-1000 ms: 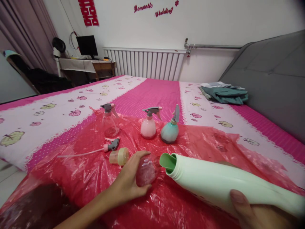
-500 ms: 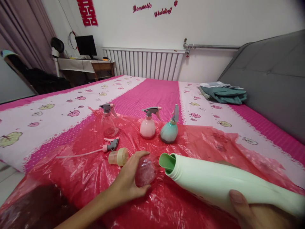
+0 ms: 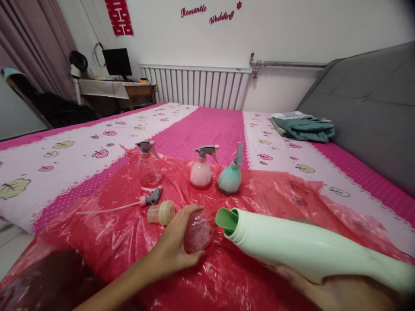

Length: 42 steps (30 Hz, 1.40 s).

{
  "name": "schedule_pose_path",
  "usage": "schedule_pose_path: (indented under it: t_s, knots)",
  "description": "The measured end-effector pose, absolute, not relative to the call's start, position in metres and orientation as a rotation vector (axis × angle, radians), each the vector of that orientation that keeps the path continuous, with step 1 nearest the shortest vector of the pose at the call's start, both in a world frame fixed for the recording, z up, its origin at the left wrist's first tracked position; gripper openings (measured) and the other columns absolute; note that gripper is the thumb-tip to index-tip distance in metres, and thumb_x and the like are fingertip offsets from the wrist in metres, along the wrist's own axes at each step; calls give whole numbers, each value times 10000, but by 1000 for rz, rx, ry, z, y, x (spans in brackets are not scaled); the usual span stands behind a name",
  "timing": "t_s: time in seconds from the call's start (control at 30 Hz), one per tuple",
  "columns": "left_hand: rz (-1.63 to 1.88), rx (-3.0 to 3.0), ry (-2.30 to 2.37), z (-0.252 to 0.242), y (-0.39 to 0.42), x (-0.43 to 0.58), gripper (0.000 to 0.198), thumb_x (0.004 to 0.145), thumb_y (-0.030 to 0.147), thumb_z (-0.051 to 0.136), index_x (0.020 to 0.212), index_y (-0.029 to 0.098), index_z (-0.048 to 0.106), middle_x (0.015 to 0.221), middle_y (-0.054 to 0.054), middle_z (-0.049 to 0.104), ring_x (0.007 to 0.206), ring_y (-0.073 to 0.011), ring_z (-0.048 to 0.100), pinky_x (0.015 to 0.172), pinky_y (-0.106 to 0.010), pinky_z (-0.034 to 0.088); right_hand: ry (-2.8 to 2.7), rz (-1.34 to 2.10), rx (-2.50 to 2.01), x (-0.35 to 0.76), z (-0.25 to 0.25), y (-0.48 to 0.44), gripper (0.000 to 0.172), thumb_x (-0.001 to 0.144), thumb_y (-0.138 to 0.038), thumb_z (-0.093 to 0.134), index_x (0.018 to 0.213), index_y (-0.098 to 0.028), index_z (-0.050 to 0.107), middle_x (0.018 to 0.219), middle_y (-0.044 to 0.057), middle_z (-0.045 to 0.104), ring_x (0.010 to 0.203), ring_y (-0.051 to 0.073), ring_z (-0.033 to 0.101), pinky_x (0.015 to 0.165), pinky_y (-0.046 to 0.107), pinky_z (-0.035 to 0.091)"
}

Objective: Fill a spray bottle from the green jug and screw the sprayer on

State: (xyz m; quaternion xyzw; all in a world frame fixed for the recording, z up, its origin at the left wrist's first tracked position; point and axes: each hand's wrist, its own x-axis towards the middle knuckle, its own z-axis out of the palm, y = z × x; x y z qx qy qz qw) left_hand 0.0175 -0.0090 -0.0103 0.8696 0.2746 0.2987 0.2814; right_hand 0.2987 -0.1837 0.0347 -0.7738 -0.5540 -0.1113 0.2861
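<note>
My left hand [image 3: 177,248] is wrapped round a small clear bottle [image 3: 199,233] with no top, resting on a red plastic sheet [image 3: 123,242]. My right hand [image 3: 327,289] grips from below a large pale green bottle [image 3: 301,246], tipped over with its green spout [image 3: 227,218] next to the small bottle's mouth. A loose sprayer head with its tube [image 3: 151,198] and a beige cap [image 3: 162,212] lie just left of my left hand.
Behind stand three spray bottles: a clear one [image 3: 148,166], a pink one [image 3: 201,168] and a teal one [image 3: 231,175]. The sheet covers a pink bedspread [image 3: 207,125]. Folded clothes [image 3: 304,127] lie by the grey headboard [image 3: 369,103]. A radiator [image 3: 197,86] and a desk [image 3: 113,88] line the wall.
My right thumb, earlier showing on the near side of the green bottle, has slid underneath. The bottle's spout has barely moved. My left hand has stayed still.
</note>
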Motion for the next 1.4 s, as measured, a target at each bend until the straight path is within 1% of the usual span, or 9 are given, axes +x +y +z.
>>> schedule_pose_path:
  t_s: [0.07,0.23,0.3,0.57,0.73,1.0,1.13,1.23,1.4]
  knots:
    - [813,2331,737,-12,-9,17,806,798,279,778,1524,282,428,1453,-136,633,1293,-381,672,1136,-600,559,-1477,-286,-2049,296,39,-182,521,950,-640,591,1414,-403,571,1377,51,741,1306,458,691,1088,606,531]
    - [808,2339,750,-14,-9,16,831,786,248,790,1528,284,418,1459,-139,630,1309,-387,668,1143,-594,552,-1505,-287,-2067,293,43,-181,497,964,-654,571,1361,-364,646,1378,57,751,1318,454,688,1106,601,530]
    - [809,2353,735,-14,-9,16,847,782,224,793,1532,293,406,1470,-132,622,1316,-382,665,1150,-585,551,-1513,-301,-2097,297,42,-183,540,973,-643,576,1416,-342,647,1401,71,747,1337,439,682,1124,597,531]
    - [845,2400,701,-20,-5,15,850,822,225,766,1564,331,363,1465,-114,609,1311,-378,666,1133,-571,566,-1683,-310,-2163,319,36,-189,722,958,-673,634,1542,-250,596,1495,123,708,1311,443,708,1040,598,612]
    - [869,2339,702,-28,-5,13,857,804,239,762,1567,336,384,1506,-107,603,1338,-382,650,1164,-578,536,-1659,-279,-2146,313,40,-187,669,965,-651,624,1523,-282,625,1471,100,726,1319,440,707,1049,604,614]
    - [859,2362,718,-25,-5,14,843,809,235,761,1560,325,390,1488,-110,612,1318,-374,661,1150,-577,548,-1728,-348,-2120,318,35,-189,659,983,-648,594,1515,-261,637,1474,111,724,1265,450,737,966,610,656]
    - [887,2365,716,-26,-5,15,835,796,246,768,1553,307,422,1475,-111,628,1303,-371,668,1143,-572,556,-1743,-388,-2073,318,37,-188,723,983,-640,577,1590,-248,556,1467,109,730,1241,442,749,959,586,660]
    - [893,2369,712,-22,-6,15,831,793,236,770,1546,311,425,1470,-107,638,1303,-369,675,1139,-572,562,-1754,-384,-2064,318,37,-187,746,979,-637,586,1632,-288,496,1469,77,732,1231,422,757,952,565,663]
    - [864,2397,728,-18,-6,16,841,789,214,785,1540,305,418,1470,-121,634,1301,-380,680,1126,-578,572,-1753,-427,-2073,320,34,-186,693,976,-625,600,1598,-326,542,1468,59,733,1246,421,750,932,561,668]
